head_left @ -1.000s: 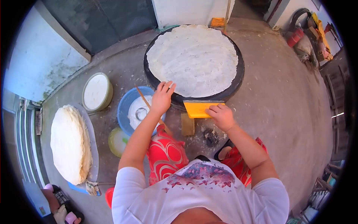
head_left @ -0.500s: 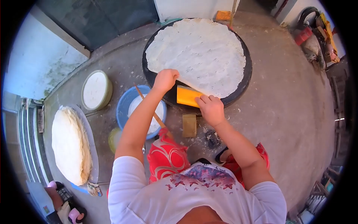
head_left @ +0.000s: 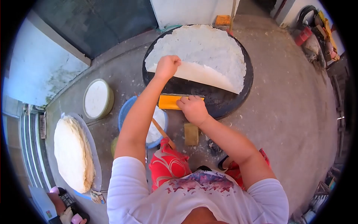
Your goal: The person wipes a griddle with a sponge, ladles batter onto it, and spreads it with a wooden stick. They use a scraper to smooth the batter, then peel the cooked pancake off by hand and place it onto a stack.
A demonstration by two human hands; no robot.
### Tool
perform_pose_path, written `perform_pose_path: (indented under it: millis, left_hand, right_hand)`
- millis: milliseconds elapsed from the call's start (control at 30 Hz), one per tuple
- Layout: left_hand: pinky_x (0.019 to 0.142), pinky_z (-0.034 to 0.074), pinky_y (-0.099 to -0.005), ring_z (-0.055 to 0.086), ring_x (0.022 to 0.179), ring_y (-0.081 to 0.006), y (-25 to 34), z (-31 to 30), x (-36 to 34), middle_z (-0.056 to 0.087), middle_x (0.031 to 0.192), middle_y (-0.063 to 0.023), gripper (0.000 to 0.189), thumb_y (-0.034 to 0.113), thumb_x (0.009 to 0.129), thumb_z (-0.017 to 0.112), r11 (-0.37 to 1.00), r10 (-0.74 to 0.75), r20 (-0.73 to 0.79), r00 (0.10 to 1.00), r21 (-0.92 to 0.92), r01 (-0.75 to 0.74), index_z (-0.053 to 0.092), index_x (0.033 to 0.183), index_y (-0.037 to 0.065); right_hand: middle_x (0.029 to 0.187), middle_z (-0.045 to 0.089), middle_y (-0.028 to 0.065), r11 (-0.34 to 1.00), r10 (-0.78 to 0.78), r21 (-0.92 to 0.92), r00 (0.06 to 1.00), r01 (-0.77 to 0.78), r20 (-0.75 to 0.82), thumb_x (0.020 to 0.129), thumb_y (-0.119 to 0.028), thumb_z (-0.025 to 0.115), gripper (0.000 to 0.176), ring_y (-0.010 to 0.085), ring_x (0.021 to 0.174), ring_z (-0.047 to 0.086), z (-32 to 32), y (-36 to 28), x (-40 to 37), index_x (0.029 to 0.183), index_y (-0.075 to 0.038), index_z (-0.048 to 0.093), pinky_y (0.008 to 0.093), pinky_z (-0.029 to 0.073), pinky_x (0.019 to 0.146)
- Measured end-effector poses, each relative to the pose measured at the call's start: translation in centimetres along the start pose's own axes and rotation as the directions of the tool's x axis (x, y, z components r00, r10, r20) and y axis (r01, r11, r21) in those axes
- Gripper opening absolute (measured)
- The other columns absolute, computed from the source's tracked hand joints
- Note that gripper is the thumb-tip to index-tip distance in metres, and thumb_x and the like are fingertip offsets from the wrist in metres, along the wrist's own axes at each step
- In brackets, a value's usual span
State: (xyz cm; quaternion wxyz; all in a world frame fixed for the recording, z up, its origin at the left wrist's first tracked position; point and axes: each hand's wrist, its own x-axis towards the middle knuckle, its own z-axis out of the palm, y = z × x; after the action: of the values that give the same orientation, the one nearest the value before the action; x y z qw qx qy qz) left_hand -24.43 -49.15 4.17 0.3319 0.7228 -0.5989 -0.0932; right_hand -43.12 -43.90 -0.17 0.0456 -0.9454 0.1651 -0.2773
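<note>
A thin pale crepe [head_left: 201,44] lies on a large round black griddle [head_left: 220,106], its near edge folded up and back across itself. My left hand [head_left: 167,68] is closed, pinching the lifted edge at the left. Lower down, my right hand [head_left: 193,109] grips a flat yellow scraper [head_left: 168,102] over the griddle's near rim, apart from the crepe. Bare black surface shows between the scraper and the fold. Below and left of the scraper, a blue basin [head_left: 122,114] holds white stuff, with a wooden stick [head_left: 160,130] leaning across it.
To the left stand a tub [head_left: 110,102] of pale batter and a tall stack of thin flatbreads [head_left: 72,155] on a board. A brown block [head_left: 191,134] sits just below the griddle. A wall [head_left: 195,13] rises behind it, and clutter [head_left: 317,37] lies far right.
My left hand has moved up, peeling the crepe's near edge off the griddle and folding it away from me. My right hand has drawn the scraper left and slightly toward me.
</note>
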Motion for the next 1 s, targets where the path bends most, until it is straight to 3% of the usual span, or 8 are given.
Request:
perform_pose_path:
  millis: [233, 467, 667, 733, 767, 833, 967, 1000]
  left_hand:
    - [0.065, 0.047, -0.0332, 0.060, 0.071, -0.0298, 4.1, -2.2, 2.6, 0.061, 0.074, -0.0155, 0.011, 0.009, 0.073, 0.060, 0.969, 0.242, -0.160, 0.957, -0.013, -0.247, 0.064, 0.081, 0.003]
    - [0.070, 0.047, -0.0369, 0.056, 0.082, -0.0286, 8.0, -5.1, -1.6, 0.059, 0.087, -0.0094, 0.017, -0.002, 0.067, 0.057, 0.809, 0.586, -0.322, 0.744, 0.175, -0.561, 0.060, 0.083, 0.004]
    - [0.075, 0.047, -0.0364, 0.055, 0.090, -0.0320, 3.5, -2.8, -11.4, 0.057, 0.093, -0.0141, 0.027, -0.008, 0.064, 0.057, 0.872, 0.488, -0.314, 0.814, 0.147, -0.467, 0.059, 0.089, 0.002]
    - [0.079, 0.046, -0.0374, 0.054, 0.094, -0.0332, 1.3, -0.9, -15.3, 0.056, 0.099, -0.0145, 0.028, -0.008, 0.064, 0.056, 0.918, 0.397, -0.241, 0.885, 0.104, -0.384, 0.058, 0.091, 0.001]
    - [0.079, 0.046, -0.0374, 0.054, 0.094, -0.0332, 0.1, -0.1, -17.0, 0.056, 0.099, -0.0145, 0.028, -0.008, 0.064, 0.056, 0.917, 0.398, -0.242, 0.885, 0.104, -0.384, 0.058, 0.091, 0.001]
    - [0.083, 0.045, -0.0396, 0.052, 0.098, -0.0358, -1.3, 0.6, -19.9, 0.055, 0.103, -0.0154, 0.036, -0.002, 0.062, 0.061, 0.926, 0.357, 0.002, 0.934, 0.127, -0.355, 0.056, 0.098, 0.002]
    - [0.087, 0.042, -0.0407, 0.049, 0.103, -0.0366, -1.8, 1.4, -22.6, 0.054, 0.105, -0.0184, 0.044, 0.007, 0.063, 0.067, 0.930, 0.155, -0.077, 0.985, 0.348, -0.119, 0.052, 0.103, -0.001]
    - [0.083, 0.045, -0.0395, 0.052, 0.101, -0.0351, -4.1, 3.4, -22.7, 0.055, 0.104, -0.0171, 0.044, 0.009, 0.066, 0.067, 0.932, -0.038, -0.383, 0.923, 0.319, 0.171, 0.051, 0.106, -0.001]
  right_hand:
    - [0.072, 0.053, 0.0063, 0.928, 0.275, -0.241, 0.959, -0.284, -0.070, 0.068, -0.012, 0.052, 0.006, 0.0225, 0.069, 0.055, 0.8, 6.2, 3.8, 0.070, -0.010, 0.056, 0.0343, 0.043, 0.058]
    - [0.074, 0.054, 0.0050, 0.970, 0.202, -0.141, 0.979, -0.200, 0.000, 0.065, -0.012, 0.053, 0.014, 0.0219, 0.069, 0.054, -3.0, 3.7, -0.2, 0.078, -0.010, 0.058, 0.0333, 0.043, 0.059]
    - [0.078, 0.055, 0.0063, 0.985, 0.093, 0.119, 0.968, -0.124, 0.234, 0.061, -0.012, 0.063, 0.027, 0.0242, 0.070, 0.055, -9.6, -0.1, -6.1, 0.087, -0.009, 0.060, 0.0352, 0.044, 0.060]
    - [0.077, 0.057, 0.0077, 0.864, 0.185, 0.380, 0.911, -0.329, 0.369, 0.063, -0.013, 0.066, 0.028, 0.0280, 0.071, 0.055, -10.9, -0.3, -8.0, 0.090, -0.008, 0.061, 0.0364, 0.046, 0.062]
    - [0.077, 0.057, 0.0077, 0.865, 0.185, 0.380, 0.911, -0.329, 0.368, 0.063, -0.013, 0.066, 0.028, 0.0280, 0.071, 0.055, -11.6, -0.2, -8.7, 0.090, -0.008, 0.061, 0.0364, 0.046, 0.062]
    - [0.085, 0.060, 0.0099, 0.805, 0.224, 0.387, 0.835, -0.449, 0.502, 0.069, -0.016, 0.064, 0.027, 0.0265, 0.078, 0.059, -13.3, 0.2, -9.7, 0.094, -0.008, 0.060, 0.0348, 0.047, 0.065]
    - [0.089, 0.062, 0.0091, 0.614, 0.397, 0.465, 0.759, -0.638, 0.517, 0.070, -0.017, 0.065, 0.031, 0.0228, 0.082, 0.060, -15.4, 0.5, -11.5, 0.098, -0.006, 0.059, 0.0308, 0.047, 0.069]
    - [0.090, 0.062, 0.0076, 0.421, 0.488, 0.547, 0.689, -0.723, 0.535, 0.071, -0.014, 0.062, 0.030, 0.0210, 0.082, 0.060, -15.4, 0.7, -12.0, 0.099, -0.004, 0.059, 0.0300, 0.047, 0.070]
